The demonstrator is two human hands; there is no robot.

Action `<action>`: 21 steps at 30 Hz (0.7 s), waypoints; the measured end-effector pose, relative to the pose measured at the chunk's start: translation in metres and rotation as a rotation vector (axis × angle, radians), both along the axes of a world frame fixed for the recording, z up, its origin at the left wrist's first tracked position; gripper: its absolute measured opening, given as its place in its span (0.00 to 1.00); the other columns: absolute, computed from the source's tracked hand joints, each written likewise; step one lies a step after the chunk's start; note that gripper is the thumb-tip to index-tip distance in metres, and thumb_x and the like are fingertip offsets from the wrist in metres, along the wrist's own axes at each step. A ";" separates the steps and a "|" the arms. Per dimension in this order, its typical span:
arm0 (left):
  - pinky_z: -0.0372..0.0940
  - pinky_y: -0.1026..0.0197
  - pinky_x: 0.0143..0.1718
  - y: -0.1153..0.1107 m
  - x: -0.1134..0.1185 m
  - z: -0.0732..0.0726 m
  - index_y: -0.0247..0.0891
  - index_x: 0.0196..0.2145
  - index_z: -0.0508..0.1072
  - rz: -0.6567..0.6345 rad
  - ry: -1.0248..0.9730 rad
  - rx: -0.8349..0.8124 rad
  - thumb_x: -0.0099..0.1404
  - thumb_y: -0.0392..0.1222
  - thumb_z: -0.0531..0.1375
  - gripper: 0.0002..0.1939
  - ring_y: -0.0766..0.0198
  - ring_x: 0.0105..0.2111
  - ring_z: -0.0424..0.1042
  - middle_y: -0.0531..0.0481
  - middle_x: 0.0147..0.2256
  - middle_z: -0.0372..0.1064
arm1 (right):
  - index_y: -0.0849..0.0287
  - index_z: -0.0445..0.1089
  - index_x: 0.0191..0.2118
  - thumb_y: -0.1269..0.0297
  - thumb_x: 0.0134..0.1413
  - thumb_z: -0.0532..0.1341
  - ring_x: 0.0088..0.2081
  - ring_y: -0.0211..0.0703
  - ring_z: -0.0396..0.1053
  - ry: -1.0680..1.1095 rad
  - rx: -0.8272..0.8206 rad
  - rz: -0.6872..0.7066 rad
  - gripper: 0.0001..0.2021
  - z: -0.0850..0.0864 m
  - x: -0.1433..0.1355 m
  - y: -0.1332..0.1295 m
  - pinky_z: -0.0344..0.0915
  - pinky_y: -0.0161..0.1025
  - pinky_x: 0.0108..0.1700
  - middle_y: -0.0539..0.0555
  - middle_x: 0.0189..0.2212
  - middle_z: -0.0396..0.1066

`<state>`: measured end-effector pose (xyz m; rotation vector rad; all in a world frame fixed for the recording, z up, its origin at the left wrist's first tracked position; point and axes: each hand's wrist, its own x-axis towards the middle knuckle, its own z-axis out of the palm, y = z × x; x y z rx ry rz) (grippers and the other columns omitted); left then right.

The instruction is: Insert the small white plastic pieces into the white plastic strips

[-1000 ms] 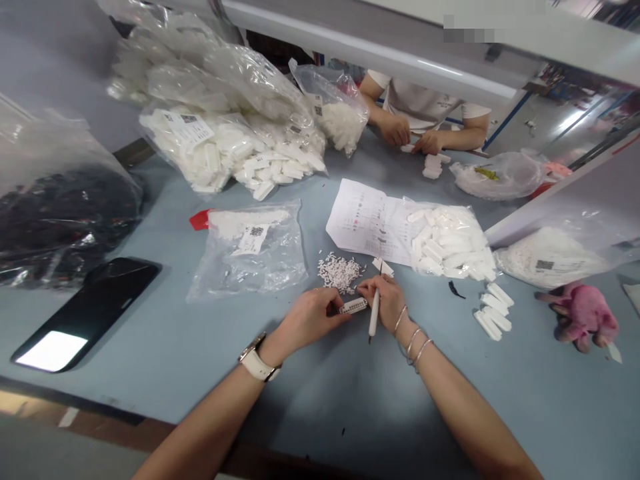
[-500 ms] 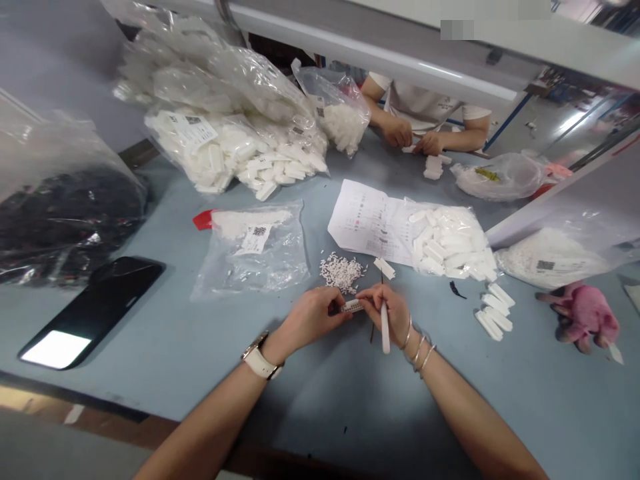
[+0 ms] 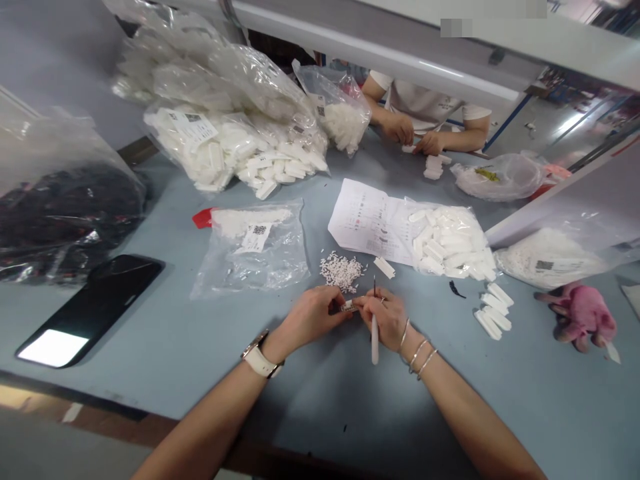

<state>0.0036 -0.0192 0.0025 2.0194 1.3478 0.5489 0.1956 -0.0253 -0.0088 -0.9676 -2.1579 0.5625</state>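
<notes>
My left hand [image 3: 315, 312] is closed, its thumb and fingers pinching a small white slotted plastic part [image 3: 349, 306]. My right hand [image 3: 384, 316] meets the other end of this part with its fingertips. Between its fingers it also holds a slim white-handled tool [image 3: 375, 339], whose thin dark tip points away from me. Just beyond my hands is a loose pile of tiny white pieces [image 3: 342, 271]. A pair of white plastic strips [image 3: 385, 267] lies to the right of the pile.
A flat plastic bag [image 3: 260, 250] and a phone [image 3: 95, 310] lie left. Printed paper [image 3: 363, 217] and a bag of white parts [image 3: 450, 243] are beyond my hands. White strips [image 3: 495, 310] and a pink glove-like item [image 3: 585, 317] lie right. A co-worker's hands [image 3: 415, 137] work opposite.
My right hand has turned the tool, so its handle has swung left and stands nearly straight. The fingers now cover more of the slotted part. My left hand stays in place.
</notes>
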 end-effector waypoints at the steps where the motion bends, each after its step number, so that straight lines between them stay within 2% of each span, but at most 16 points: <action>1: 0.53 0.65 0.24 0.000 0.000 0.000 0.36 0.25 0.68 0.000 0.003 -0.001 0.57 0.45 0.60 0.10 0.69 0.22 0.61 0.55 0.22 0.64 | 0.55 0.67 0.25 0.73 0.56 0.53 0.32 0.41 0.68 -0.046 -0.001 0.015 0.12 0.001 0.001 -0.001 0.65 0.38 0.37 0.50 0.25 0.73; 5: 0.53 0.66 0.24 0.001 0.000 0.000 0.36 0.24 0.67 -0.001 0.016 0.000 0.58 0.45 0.60 0.11 0.69 0.22 0.61 0.55 0.22 0.64 | 0.55 0.70 0.29 0.72 0.56 0.52 0.33 0.44 0.68 -0.176 0.054 0.045 0.11 0.005 0.003 -0.001 0.65 0.39 0.37 0.50 0.21 0.70; 10: 0.53 0.66 0.24 0.001 0.000 0.003 0.37 0.24 0.67 0.004 0.022 -0.013 0.57 0.44 0.60 0.10 0.69 0.21 0.61 0.55 0.22 0.65 | 0.55 0.70 0.35 0.75 0.53 0.52 0.33 0.45 0.69 -0.048 0.130 0.015 0.11 0.005 0.001 0.000 0.68 0.41 0.39 0.51 0.23 0.71; 16: 0.53 0.66 0.24 0.001 0.000 0.004 0.37 0.24 0.68 0.003 0.026 -0.015 0.56 0.44 0.61 0.10 0.69 0.21 0.61 0.55 0.22 0.65 | 0.54 0.70 0.28 0.74 0.50 0.54 0.29 0.42 0.68 -0.088 0.181 -0.014 0.10 0.005 0.002 -0.001 0.68 0.41 0.38 0.50 0.23 0.72; 21: 0.54 0.65 0.24 0.001 0.000 0.002 0.37 0.24 0.67 0.002 0.034 -0.007 0.56 0.43 0.61 0.09 0.69 0.22 0.62 0.55 0.22 0.65 | 0.56 0.70 0.26 0.72 0.52 0.53 0.32 0.43 0.68 -0.263 0.258 -0.009 0.10 0.005 0.001 -0.001 0.67 0.38 0.36 0.52 0.23 0.72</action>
